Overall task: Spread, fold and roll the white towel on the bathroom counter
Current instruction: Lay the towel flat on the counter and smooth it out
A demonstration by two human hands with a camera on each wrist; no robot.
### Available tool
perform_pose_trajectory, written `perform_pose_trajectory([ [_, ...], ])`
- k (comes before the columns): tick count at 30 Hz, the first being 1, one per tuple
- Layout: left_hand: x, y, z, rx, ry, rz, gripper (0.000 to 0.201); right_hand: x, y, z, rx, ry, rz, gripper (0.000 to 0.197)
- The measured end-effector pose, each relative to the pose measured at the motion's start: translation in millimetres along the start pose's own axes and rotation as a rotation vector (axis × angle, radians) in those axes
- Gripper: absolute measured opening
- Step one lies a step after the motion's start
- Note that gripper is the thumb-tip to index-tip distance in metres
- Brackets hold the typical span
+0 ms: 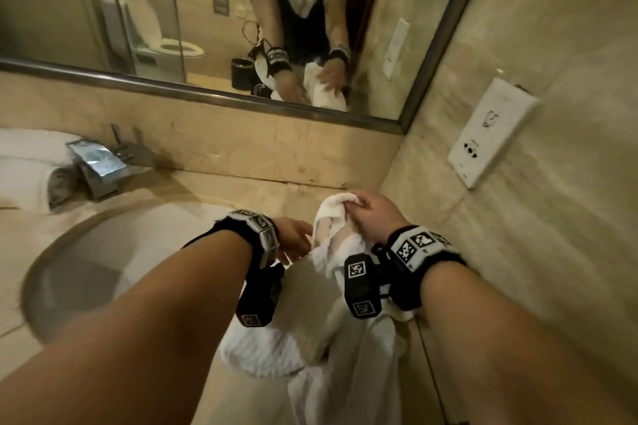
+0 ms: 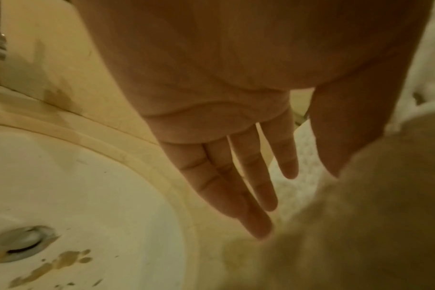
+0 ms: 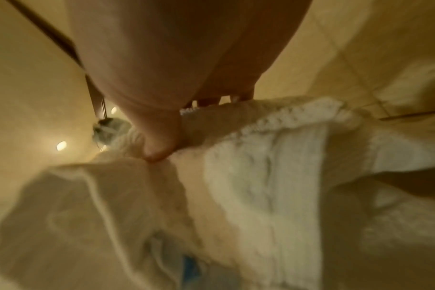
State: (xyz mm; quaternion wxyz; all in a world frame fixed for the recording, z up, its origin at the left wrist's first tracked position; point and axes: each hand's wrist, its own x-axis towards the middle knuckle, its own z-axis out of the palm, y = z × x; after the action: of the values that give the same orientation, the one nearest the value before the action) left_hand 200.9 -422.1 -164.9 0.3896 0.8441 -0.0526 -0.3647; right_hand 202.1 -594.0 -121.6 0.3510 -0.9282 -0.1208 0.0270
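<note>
The white towel (image 1: 328,314) lies bunched on the beige counter (image 1: 241,190) in the right corner, one end hanging over the front edge. My right hand (image 1: 373,214) grips the towel's far end, thumb and fingers pinching a fold of it; the right wrist view shows the thumb (image 3: 159,145) pressed into the towel (image 3: 261,176). My left hand (image 1: 293,235) hovers just left of the towel with straight fingers (image 2: 236,186) and holds nothing; the towel (image 2: 360,225) is blurred beside it.
A white sink basin (image 1: 89,269) with a drain (image 2: 17,243) sits left of the towel. A chrome faucet (image 1: 100,162) stands behind it. A mirror (image 1: 207,28) spans the back wall, and a socket plate (image 1: 490,131) is on the right wall.
</note>
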Motion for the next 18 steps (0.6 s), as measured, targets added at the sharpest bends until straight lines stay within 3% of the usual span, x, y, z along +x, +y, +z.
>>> perform_pose_trajectory([
  [2, -19, 18, 14, -0.072, 0.006, 0.027, 0.021, -19, -6, -17, 0.072, 0.084, -0.016, 0.02],
  [5, -53, 44, 34, -0.106, 0.054, 0.041, 0.016, -49, -20, -37, 0.109, 0.161, -0.076, 0.022],
  [7, -74, 59, 40, -0.011, 0.18, 0.058, 0.011, -63, -26, -46, 0.1, 0.221, -0.116, 0.023],
  [10, -105, 74, 39, 0.181, 0.413, 0.149, 0.022, -83, -30, -64, 0.043, 0.374, -0.124, 0.022],
  [12, -130, 83, 25, 0.11, 0.621, 0.225, 0.033, -90, -32, -78, -0.126, 0.457, -0.027, 0.028],
  [15, -176, 101, 10, 0.291, 0.859, 0.216, 0.027, -109, -38, -85, -0.429, 0.46, 0.064, 0.036],
  [18, -201, 109, 4, 0.554, 0.926, 0.148, 0.034, -117, -44, -71, -0.331, 0.404, 0.112, 0.037],
])
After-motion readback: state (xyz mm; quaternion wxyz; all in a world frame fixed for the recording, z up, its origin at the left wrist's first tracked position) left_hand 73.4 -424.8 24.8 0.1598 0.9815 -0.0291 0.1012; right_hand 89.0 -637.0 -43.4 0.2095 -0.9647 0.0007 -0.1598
